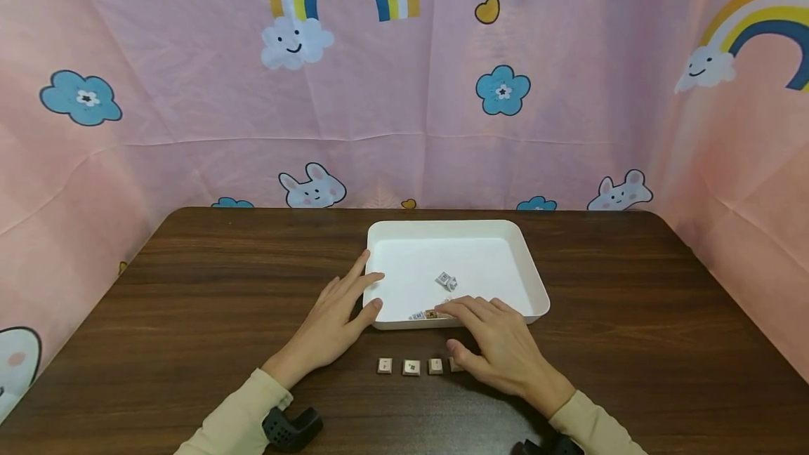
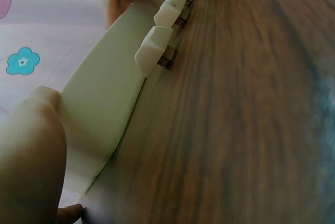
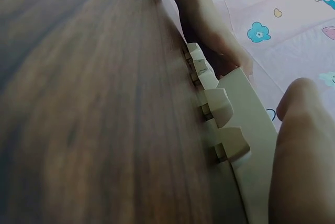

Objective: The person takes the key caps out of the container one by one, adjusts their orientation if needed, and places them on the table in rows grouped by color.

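Observation:
A shallow white tray [image 1: 455, 244] lies on the table. My left hand [image 1: 329, 328] rests at its left side, fingers spread, with the fingertips over the rim. Reaching over the front wall, my right hand [image 1: 499, 343] has its fingertips among small pieces [image 1: 431, 314] along the tray's inner front edge; its thumb stays outside, apart from the fingers. Farther in lie a few small clear-and-grey pieces [image 1: 446, 281]. In front of the tray stands a row of several off-white keycaps [image 1: 411, 368], with dark switch-like bases beneath the keycaps [image 3: 233, 143]. The right thumb partly covers the rightmost one.
The dark wooden table [image 1: 221, 300] reaches back to a pink patterned curtain [image 1: 379, 104]. Black wrist devices [image 1: 292, 428] sit on both sleeves, close to the table's near side.

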Motion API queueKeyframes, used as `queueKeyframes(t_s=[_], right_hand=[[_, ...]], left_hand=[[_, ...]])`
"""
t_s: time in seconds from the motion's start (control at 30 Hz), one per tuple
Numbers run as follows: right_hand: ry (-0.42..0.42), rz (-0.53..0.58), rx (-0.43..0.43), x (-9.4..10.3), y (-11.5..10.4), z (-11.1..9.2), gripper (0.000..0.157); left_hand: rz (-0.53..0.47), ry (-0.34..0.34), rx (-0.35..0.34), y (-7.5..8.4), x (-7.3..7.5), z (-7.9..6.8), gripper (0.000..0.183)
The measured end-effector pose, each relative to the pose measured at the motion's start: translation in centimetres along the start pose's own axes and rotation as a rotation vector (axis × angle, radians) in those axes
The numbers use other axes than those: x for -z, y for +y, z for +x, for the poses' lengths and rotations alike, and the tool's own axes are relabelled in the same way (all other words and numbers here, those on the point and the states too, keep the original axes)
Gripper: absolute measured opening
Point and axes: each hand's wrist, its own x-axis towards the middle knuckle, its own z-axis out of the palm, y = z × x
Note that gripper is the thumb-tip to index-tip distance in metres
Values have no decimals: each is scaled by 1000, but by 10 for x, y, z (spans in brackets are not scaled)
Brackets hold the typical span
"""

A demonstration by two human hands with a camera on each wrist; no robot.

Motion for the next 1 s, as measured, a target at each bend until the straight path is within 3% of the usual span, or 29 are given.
queueKeyframes(t_s=[0.3, 0.73, 1.0], right_hand=[[42, -19, -17, -2, 0, 1, 26], [107, 108, -8, -1, 3, -2, 27], [88, 14, -28, -2, 1, 2, 18]], left_hand=[[1, 2, -4, 0, 0, 0, 49], [3, 6, -8, 1, 0, 0, 48], [5, 8, -12, 1, 1, -1, 48]])
